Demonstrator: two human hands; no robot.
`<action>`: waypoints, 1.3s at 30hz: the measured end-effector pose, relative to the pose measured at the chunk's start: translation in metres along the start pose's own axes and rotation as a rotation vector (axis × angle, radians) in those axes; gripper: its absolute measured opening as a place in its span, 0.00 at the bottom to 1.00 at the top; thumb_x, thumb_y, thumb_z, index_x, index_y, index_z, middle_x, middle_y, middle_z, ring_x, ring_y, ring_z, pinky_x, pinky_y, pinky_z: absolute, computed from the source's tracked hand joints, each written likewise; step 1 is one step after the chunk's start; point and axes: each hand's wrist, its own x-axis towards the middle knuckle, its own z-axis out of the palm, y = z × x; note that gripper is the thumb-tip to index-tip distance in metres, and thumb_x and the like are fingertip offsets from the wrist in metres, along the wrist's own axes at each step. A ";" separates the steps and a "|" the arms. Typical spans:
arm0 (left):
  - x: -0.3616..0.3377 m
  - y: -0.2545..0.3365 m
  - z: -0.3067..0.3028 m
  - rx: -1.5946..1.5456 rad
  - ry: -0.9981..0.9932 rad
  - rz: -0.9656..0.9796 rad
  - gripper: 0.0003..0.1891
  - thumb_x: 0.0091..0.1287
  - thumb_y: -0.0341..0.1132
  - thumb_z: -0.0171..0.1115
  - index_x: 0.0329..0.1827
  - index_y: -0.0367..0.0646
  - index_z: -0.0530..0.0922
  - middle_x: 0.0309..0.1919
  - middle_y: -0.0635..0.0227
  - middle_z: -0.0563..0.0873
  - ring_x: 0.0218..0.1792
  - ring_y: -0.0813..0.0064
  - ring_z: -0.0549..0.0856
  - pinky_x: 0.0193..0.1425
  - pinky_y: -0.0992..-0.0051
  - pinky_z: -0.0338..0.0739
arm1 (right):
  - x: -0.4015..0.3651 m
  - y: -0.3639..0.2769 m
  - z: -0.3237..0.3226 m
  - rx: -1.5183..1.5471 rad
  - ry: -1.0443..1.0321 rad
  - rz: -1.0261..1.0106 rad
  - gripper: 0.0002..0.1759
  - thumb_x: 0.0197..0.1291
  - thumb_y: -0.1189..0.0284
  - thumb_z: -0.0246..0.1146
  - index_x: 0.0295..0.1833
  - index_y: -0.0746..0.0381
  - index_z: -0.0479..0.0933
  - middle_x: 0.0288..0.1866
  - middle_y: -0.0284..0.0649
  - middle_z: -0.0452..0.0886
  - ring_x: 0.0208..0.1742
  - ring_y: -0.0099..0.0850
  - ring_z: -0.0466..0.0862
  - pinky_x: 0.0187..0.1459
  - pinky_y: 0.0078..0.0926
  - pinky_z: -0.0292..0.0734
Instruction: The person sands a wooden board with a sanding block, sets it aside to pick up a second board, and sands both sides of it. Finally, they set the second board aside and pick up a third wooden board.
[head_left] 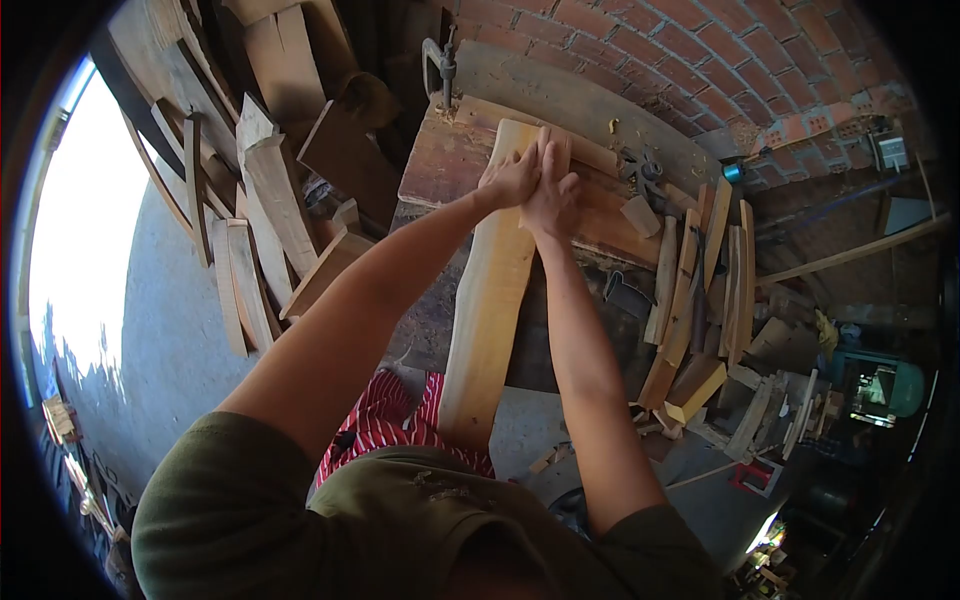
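- Wood plank (pixel 490 300), pale and long, lay lengthwise on the workbench (pixel 445 165). Its far end rested on the bench top and its near end hung off the edge toward the person's body, probably so the bench carried the end being handled.
- Left hand (pixel 508 178) and right hand (pixel 555 195) were together at the far end of the plank, pressed side by side and partly overlapping, with both arms stretched almost straight.
- Could not tell whether the fingers were clamped round anything. A short wooden piece (pixel 558 150) showed just beyond the fingertips, touching them, and the grip on it was hidden.
- Doubled-up hands and straight arms read as pushing weight down and away along the plank. That is a judgement, not something seen.
- Metal clamp (pixel 440 65) stood upright at the far left corner of the bench, apart from the hands.
- Small wood block (pixel 640 215) sat on the bench just right of the plank, near the right hand.
- Narrow offcuts (pixel 690 290) leaned in a bunch off the bench's right side, likely parked within reach.
- Boards (pixel 270 190) were stacked and leaning to the left of the bench, well apart from the hands.
- Brick wall (pixel 700 60) ran behind the bench on the far side.
- Red striped cloth (pixel 400 420) showed under the near end of the plank, close to the person's body.
- Green machine (pixel 880 385) sat far right, low and dim, with detail unclear.
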 end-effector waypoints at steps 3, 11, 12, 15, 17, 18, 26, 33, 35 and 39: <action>-0.094 -0.015 0.026 0.078 0.053 0.046 0.34 0.73 0.48 0.44 0.77 0.41 0.51 0.58 0.47 0.76 0.60 0.48 0.75 0.64 0.55 0.68 | -0.094 -0.010 -0.014 0.047 -0.001 -0.053 0.39 0.64 0.59 0.59 0.78 0.44 0.51 0.46 0.52 0.68 0.46 0.50 0.76 0.40 0.44 0.80; -0.300 -0.007 0.058 -0.017 -0.069 -0.174 0.37 0.73 0.44 0.46 0.79 0.34 0.45 0.54 0.51 0.76 0.54 0.56 0.76 0.58 0.61 0.69 | -0.267 -0.022 -0.039 -0.016 -0.183 -0.133 0.38 0.63 0.66 0.60 0.78 0.47 0.56 0.41 0.50 0.67 0.41 0.46 0.76 0.37 0.39 0.80; -0.292 -0.009 0.058 -0.021 -0.075 -0.176 0.37 0.73 0.44 0.46 0.79 0.34 0.45 0.54 0.51 0.76 0.54 0.56 0.76 0.58 0.61 0.69 | -0.265 -0.021 -0.037 -0.001 -0.181 -0.147 0.38 0.62 0.65 0.60 0.78 0.47 0.56 0.41 0.49 0.67 0.41 0.45 0.76 0.37 0.39 0.80; -0.236 -0.009 0.045 -0.048 0.046 -0.152 0.37 0.73 0.44 0.45 0.79 0.37 0.44 0.54 0.50 0.76 0.56 0.54 0.75 0.57 0.59 0.69 | -0.205 -0.025 -0.032 -0.048 -0.131 -0.192 0.40 0.61 0.65 0.62 0.78 0.46 0.56 0.41 0.49 0.67 0.41 0.46 0.76 0.35 0.40 0.80; -0.178 -0.013 0.026 -0.066 0.057 -0.165 0.36 0.74 0.45 0.44 0.79 0.37 0.44 0.56 0.51 0.75 0.56 0.51 0.75 0.58 0.57 0.68 | -0.145 -0.026 -0.022 0.035 -0.107 -0.204 0.47 0.57 0.67 0.65 0.80 0.45 0.50 0.43 0.50 0.66 0.43 0.50 0.76 0.37 0.43 0.80; -0.146 -0.018 0.021 -0.072 0.121 -0.140 0.35 0.74 0.45 0.43 0.79 0.38 0.45 0.56 0.51 0.75 0.56 0.51 0.75 0.59 0.56 0.68 | -0.113 -0.026 -0.015 0.046 -0.077 -0.226 0.47 0.57 0.67 0.65 0.80 0.44 0.50 0.43 0.51 0.67 0.44 0.51 0.76 0.37 0.44 0.80; 0.066 -0.055 -0.029 -0.132 0.166 -0.203 0.35 0.72 0.54 0.42 0.80 0.56 0.49 0.67 0.41 0.67 0.67 0.38 0.68 0.71 0.49 0.62 | 0.069 -0.045 0.013 0.134 0.084 -0.152 0.32 0.64 0.57 0.58 0.73 0.40 0.57 0.46 0.55 0.71 0.47 0.54 0.79 0.43 0.50 0.78; 0.004 -0.051 0.008 -0.203 0.106 -0.144 0.34 0.72 0.54 0.41 0.80 0.60 0.46 0.65 0.36 0.69 0.62 0.31 0.71 0.69 0.45 0.63 | -0.005 -0.029 0.003 0.166 -0.014 -0.073 0.36 0.64 0.59 0.58 0.76 0.39 0.55 0.51 0.54 0.69 0.53 0.55 0.76 0.46 0.51 0.78; -0.068 -0.040 0.028 -0.105 0.054 -0.070 0.34 0.72 0.45 0.44 0.78 0.46 0.47 0.58 0.39 0.75 0.59 0.37 0.75 0.63 0.49 0.69 | -0.074 -0.017 -0.006 0.162 0.022 -0.096 0.39 0.62 0.62 0.60 0.78 0.41 0.54 0.47 0.52 0.68 0.48 0.52 0.76 0.40 0.48 0.79; -0.227 -0.005 0.059 0.092 -0.004 -0.095 0.35 0.71 0.40 0.46 0.78 0.37 0.47 0.53 0.46 0.78 0.51 0.50 0.79 0.55 0.55 0.72 | -0.212 -0.008 -0.033 0.006 0.045 -0.154 0.40 0.58 0.66 0.63 0.76 0.42 0.59 0.38 0.46 0.68 0.37 0.43 0.77 0.30 0.34 0.79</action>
